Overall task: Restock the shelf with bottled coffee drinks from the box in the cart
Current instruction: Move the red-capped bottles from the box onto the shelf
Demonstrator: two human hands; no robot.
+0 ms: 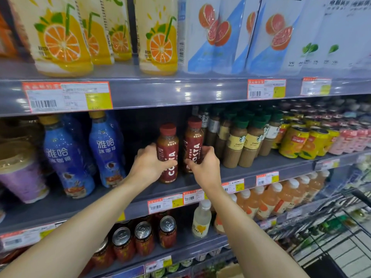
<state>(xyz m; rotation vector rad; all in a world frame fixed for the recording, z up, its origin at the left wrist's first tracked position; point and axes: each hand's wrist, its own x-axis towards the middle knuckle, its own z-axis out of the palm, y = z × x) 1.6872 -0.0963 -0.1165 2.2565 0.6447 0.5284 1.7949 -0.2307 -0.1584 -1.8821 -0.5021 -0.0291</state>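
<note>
Two dark-red Costa coffee bottles stand upright side by side on the middle shelf (200, 184). My left hand (149, 164) grips the left bottle (168, 143) around its lower half. My right hand (204, 163) holds the right bottle (193, 137) low down, fingers curled round its base. Behind both bottles the shelf slot is dark and looks empty. The cart (331, 227) shows as black wire at the lower right; the box in it is out of sight.
Blue coffee bottles (106, 149) stand left of the slot, green-capped Starbucks bottles (239, 143) right of it. Large juice bottles (158, 35) fill the shelf above. Cans (144, 239) and orange drink bottles (269, 201) sit on the shelf below.
</note>
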